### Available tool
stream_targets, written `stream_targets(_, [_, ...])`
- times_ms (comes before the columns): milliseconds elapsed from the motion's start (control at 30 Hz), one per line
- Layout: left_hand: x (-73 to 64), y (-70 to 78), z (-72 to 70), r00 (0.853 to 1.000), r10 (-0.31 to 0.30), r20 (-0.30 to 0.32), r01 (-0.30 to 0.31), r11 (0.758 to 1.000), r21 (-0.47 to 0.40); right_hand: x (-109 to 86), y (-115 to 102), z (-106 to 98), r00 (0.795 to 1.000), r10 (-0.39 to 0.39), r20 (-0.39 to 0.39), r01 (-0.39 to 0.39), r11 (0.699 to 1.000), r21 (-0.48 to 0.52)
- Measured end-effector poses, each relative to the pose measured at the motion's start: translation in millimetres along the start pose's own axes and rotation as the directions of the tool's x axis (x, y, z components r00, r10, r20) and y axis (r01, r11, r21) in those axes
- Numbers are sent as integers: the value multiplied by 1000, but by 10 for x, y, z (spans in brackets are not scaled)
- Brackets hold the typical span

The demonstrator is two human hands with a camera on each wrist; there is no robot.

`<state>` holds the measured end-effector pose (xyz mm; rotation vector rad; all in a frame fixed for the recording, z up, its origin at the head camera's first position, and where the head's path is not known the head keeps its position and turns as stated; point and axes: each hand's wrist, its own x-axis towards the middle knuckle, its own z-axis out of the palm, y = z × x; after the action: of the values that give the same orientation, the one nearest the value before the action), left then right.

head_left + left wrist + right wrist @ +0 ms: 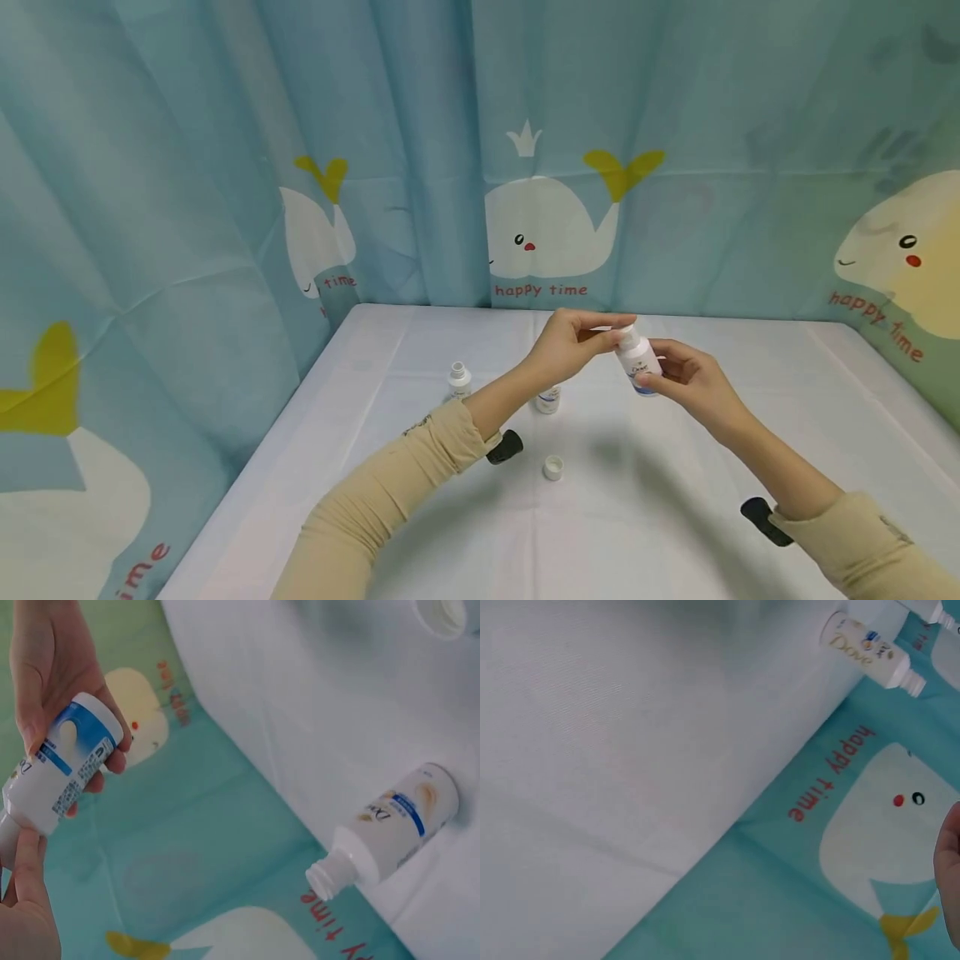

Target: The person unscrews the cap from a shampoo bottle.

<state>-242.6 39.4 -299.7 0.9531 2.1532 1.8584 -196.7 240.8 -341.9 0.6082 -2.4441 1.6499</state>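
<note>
We hold white bottle (640, 364) above tabletop (420, 343), between both hands' fingers: left hand (567, 343) pinches top (629, 337), right hand (696, 385) grips body; long axis tilted, top toward left fingers, base nearer right.

Smooth plastic bottle (71, 759), cloth curtain (427, 125)

Pale blue curtains (427, 92) printed with white whales (555, 229) hang behind and beside a white-covered table (360, 400).

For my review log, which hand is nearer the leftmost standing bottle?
Left: the left hand is raised right of the leftmost bottle; the right hand is farther right.
</note>
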Motion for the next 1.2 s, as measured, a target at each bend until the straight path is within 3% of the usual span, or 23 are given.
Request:
stream_targets(233, [-207,53,-94,997,67,-33,-69,995,-73,8,-173,125,1000,-1,10,1,1000,-10])
stream_targets(400, [-298,83,-132,996,54,-66,-62,990,-127,15,-279,193,1000,14,8,-14,1000,-26])
stream_targets(767, [-466,93,-184,994,56,-98,-70,986,-149,-28,-401,286,999,-9,45,11,999,-33])
stream_targets(1000, [-615,75,-266,994,85,-65,-91,991,-97,-100,-441,342,988,-35,149,31,999,29])
stream_targets(1200, [-740,76,-321,989,145,31,-145,989,-3,-162,-417,340,969,-32,244,2,992,124])
